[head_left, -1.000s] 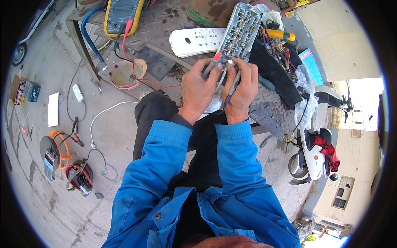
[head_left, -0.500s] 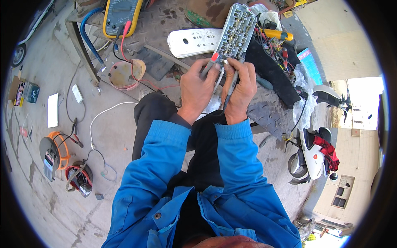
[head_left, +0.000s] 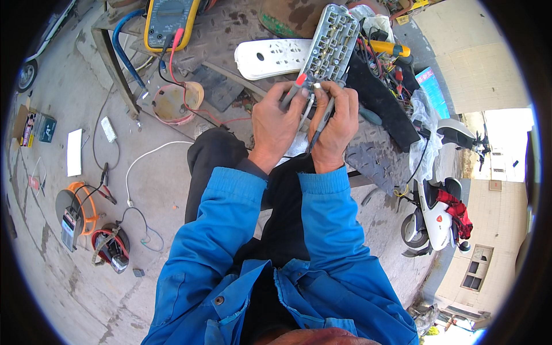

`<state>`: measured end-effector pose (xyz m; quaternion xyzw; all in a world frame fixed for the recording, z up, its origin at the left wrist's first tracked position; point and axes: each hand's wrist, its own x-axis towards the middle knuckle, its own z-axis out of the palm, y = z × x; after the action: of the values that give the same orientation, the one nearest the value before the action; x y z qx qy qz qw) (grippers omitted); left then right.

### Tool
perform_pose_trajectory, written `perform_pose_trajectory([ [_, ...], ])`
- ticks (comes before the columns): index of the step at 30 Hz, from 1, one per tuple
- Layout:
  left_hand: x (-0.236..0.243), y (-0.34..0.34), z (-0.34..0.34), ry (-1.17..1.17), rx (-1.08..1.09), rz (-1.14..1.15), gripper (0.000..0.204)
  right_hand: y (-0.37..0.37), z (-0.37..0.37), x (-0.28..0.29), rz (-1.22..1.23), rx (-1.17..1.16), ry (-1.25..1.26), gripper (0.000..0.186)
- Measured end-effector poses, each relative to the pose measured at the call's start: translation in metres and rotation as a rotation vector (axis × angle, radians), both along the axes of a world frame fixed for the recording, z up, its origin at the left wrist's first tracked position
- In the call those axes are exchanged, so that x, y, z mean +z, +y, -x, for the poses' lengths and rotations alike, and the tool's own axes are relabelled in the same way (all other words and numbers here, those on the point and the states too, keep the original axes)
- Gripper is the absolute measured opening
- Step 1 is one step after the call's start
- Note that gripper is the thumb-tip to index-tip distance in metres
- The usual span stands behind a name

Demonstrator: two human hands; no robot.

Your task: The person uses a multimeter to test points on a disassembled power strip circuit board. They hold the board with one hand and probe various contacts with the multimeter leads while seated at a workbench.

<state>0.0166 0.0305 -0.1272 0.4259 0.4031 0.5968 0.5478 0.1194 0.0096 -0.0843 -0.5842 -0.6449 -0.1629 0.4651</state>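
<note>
An opened power strip (head_left: 332, 45) with metal contacts showing lies slanted on the metal bench. At its near end my left hand (head_left: 270, 127) is closed round a grey test probe with a red collar (head_left: 301, 80). My right hand (head_left: 336, 129) grips a grey and black test probe (head_left: 324, 122), its fingertips by a small white piece (head_left: 317, 85). A white cable (head_left: 306, 109) runs down between the hands. My fingers hide where the probe tips touch. The yellow multimeter (head_left: 168, 26) has red and black leads plugged in.
The white socket cover (head_left: 270, 58) lies left of the strip. A black tray (head_left: 382, 103) of wires and tools stands right, with a yellow-handled tool (head_left: 389, 48). A stained tub (head_left: 177, 103) sits by the bench. Cables, a red container (head_left: 110, 244) and a white scooter (head_left: 431, 221) are around.
Almost nothing differs. Bench and strip sit very slightly further right in the picture, and my right hand's fingers have shifted a little at the strip's near end. Both probes stay held.
</note>
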Motion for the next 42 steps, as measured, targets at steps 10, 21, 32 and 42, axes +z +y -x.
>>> perform_pose_trajectory([
  [10,0.0009,-0.0012,0.0006,-0.011,-0.007,-0.003,0.035,-0.0032,-0.0019,0.0038,0.057,0.011,0.041,0.024],
  [21,0.0005,-0.0015,0.0002,-0.018,-0.008,0.007,0.034,-0.0019,-0.0012,-0.0033,0.03,-0.029,0.024,0.022],
  [32,0.0051,-0.0022,0.0031,0.031,-0.015,0.022,0.034,-0.0024,-0.0012,0.0032,0.088,0.014,0.071,0.021],
  [42,0.0056,-0.0012,0.0021,0.042,0.002,0.003,0.033,-0.0013,-0.0012,-0.0002,0.059,-0.026,0.053,0.023],
])
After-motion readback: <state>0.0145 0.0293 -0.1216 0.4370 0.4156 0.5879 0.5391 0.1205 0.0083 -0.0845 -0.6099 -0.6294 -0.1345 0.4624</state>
